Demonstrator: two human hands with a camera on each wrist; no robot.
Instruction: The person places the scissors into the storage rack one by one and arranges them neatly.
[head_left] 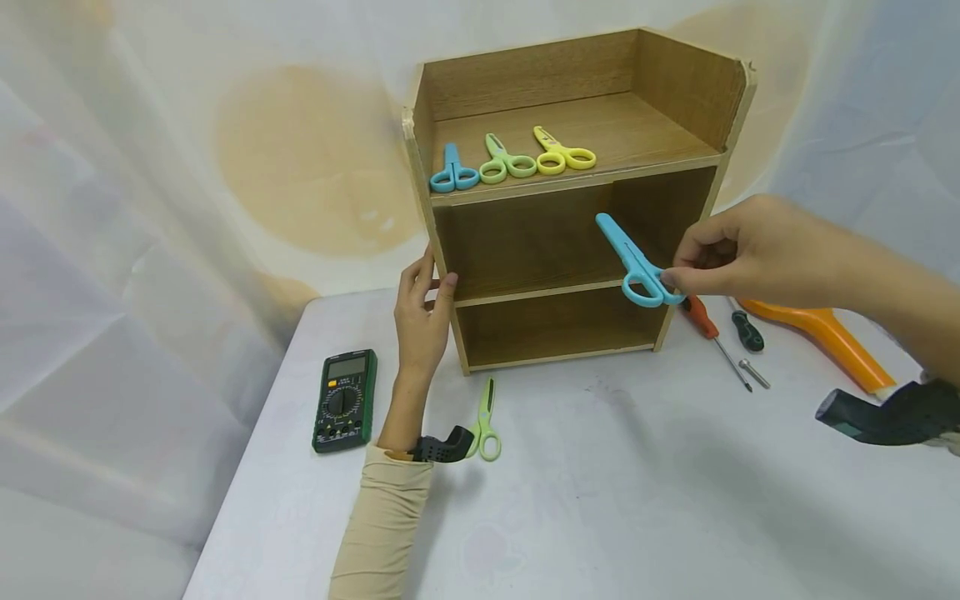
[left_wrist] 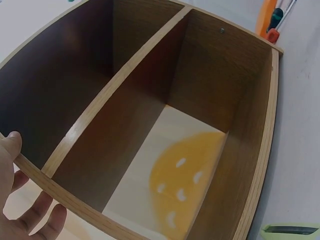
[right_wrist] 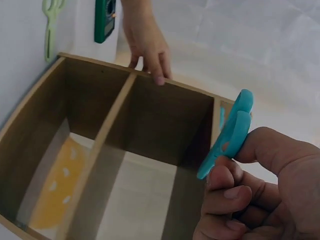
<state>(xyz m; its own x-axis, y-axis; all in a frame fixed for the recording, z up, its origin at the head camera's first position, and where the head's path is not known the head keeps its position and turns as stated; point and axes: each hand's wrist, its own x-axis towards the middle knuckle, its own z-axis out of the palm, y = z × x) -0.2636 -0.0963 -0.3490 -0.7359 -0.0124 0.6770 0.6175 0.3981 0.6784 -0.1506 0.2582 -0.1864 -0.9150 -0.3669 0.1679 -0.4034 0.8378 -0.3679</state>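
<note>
My right hand [head_left: 765, 254] pinches blue scissors [head_left: 626, 250] by one handle loop, with their blunt tip pointing up and left in front of the shelf's middle compartment. The left hand [head_left: 424, 317] grips the left side panel of the wooden shelf [head_left: 551, 362], thumb at the front edge and fingers on the outer side, as the left wrist view shows too. On the top board lie smaller-looking blue scissors [head_left: 453, 171], green scissors [head_left: 504, 162] and yellow scissors [head_left: 558, 154] in a row, handles toward the front. Another pair of green scissors [head_left: 487, 421] lies on the table, partly hidden by the left wrist camera.
Left of the left forearm lies a green multimeter [head_left: 345, 400]. Right of the shelf are a red-handled screwdriver [head_left: 701, 318], a dark green-handled screwdriver [head_left: 747, 332], a bolt [head_left: 754, 373] and an orange-handled tool [head_left: 832, 337]. A pale curtain [head_left: 135, 250] hangs behind the table.
</note>
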